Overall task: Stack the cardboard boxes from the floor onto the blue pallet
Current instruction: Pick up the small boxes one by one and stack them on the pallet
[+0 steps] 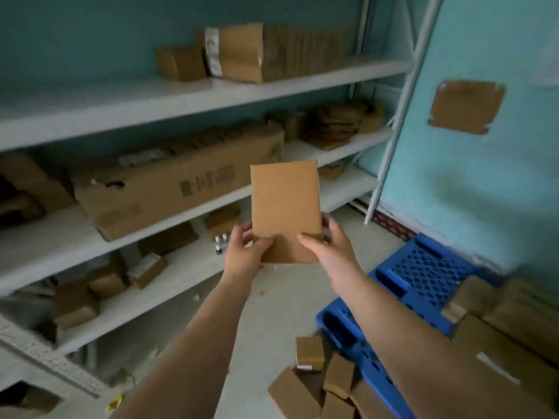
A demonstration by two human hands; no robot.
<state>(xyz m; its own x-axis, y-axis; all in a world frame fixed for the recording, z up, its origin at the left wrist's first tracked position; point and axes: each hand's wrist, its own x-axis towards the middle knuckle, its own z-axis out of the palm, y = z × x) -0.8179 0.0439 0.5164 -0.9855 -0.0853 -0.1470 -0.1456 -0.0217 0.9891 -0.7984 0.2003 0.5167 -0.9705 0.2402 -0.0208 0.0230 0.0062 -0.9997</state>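
A small flat cardboard box (286, 204) is held up in front of me, upright, at mid-frame. My left hand (246, 252) grips its lower left corner and my right hand (328, 246) grips its lower right edge. The blue pallet (423, 276) lies on the floor at the right, below the box. Several cardboard boxes (514, 322) are stacked on the pallet's near right part. More small boxes (314, 379) lie loose on the floor beside the pallet's left edge.
White metal shelving (187, 95) fills the left and back, loaded with cardboard boxes (169, 189) on several levels. A teal wall (484, 176) with a taped cardboard patch (465, 107) stands behind the pallet. Bare grey floor (272, 297) lies between shelves and pallet.
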